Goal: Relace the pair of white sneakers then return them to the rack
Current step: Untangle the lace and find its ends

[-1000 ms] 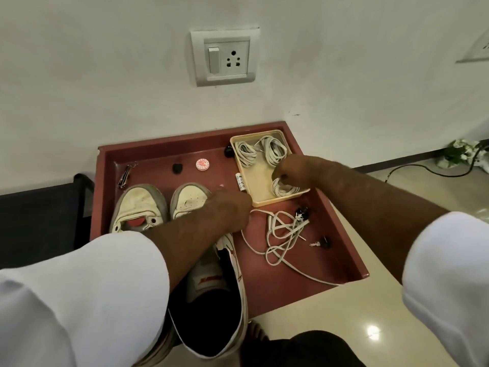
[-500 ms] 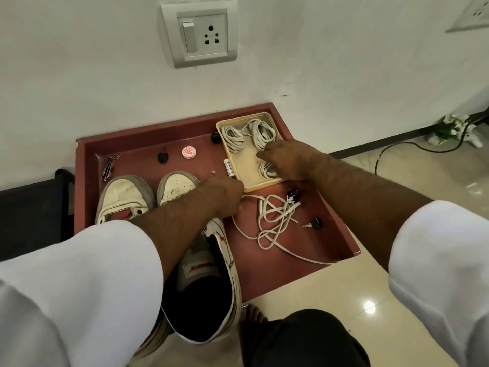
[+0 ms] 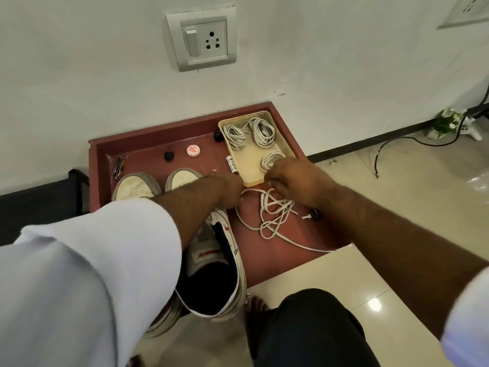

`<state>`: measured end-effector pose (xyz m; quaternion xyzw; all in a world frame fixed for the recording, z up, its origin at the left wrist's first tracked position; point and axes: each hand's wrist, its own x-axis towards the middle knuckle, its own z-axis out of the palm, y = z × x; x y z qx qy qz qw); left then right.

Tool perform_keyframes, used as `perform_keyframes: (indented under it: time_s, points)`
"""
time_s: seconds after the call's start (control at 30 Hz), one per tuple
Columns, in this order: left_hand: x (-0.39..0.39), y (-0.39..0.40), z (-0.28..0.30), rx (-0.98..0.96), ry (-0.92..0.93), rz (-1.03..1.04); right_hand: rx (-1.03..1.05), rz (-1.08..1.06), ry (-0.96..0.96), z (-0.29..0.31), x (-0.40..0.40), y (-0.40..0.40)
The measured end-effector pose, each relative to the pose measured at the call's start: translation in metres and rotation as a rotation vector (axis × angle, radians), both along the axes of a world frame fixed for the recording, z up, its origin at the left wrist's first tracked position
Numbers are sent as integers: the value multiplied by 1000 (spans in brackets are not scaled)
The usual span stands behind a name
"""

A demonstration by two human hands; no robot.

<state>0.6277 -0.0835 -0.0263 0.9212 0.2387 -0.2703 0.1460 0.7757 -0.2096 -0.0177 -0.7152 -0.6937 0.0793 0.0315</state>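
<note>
Two white sneakers stand side by side on the red-brown rack top point(image 3: 158, 144). The left sneaker point(image 3: 135, 188) is mostly hidden by my sleeve. The right sneaker point(image 3: 225, 250) has no lace in it. My left hand point(image 3: 225, 193) rests on its front with fingers curled down onto it. A loose white lace point(image 3: 275, 215) lies tangled to its right. A yellow tray point(image 3: 247, 161) holds three coiled laces. My right hand point(image 3: 291, 180) is at the tray's near end, its curled fingertips on the nearest coil point(image 3: 272, 159).
Small items lie on the rack top: a round red-and-white tin point(image 3: 193, 150), two black knobs point(image 3: 168, 156), a nail clipper point(image 3: 118, 166), a small white tube point(image 3: 232, 165) and a key point(image 3: 308, 216). A wall socket point(image 3: 202, 39) is above. A black cable point(image 3: 391, 144) lies on the floor.
My right hand has drawn back from over the tray to its near edge, uncovering the nearest coil. My left hand has stayed on the sneaker. The camera has shifted.
</note>
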Motion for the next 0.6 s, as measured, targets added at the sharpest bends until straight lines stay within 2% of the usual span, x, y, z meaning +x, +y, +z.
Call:
perform_keyframes:
  time_s: [0.07, 0.17, 0.27, 0.33, 0.47, 0.6]
  points:
    - [-6, -1, 8, -11, -67, 52, -97, 13, -71, -8, -14, -20]
    - [-25, -5, 19, -6, -297, 195, -160, -40, -198, -19, -27, -33]
    - [-49, -14, 30, -11, -492, 332, -168, -121, -215, -25, -27, -29]
    - [-64, -20, 37, 33, -529, 357, -202, -151, -201, -25, -26, -27]
    - [-85, -27, 42, 40, -610, 407, -230, -75, -266, -25, -35, -27]
    - [-100, -37, 45, -122, -692, 485, -89, -226, -152, -8, -41, -24]
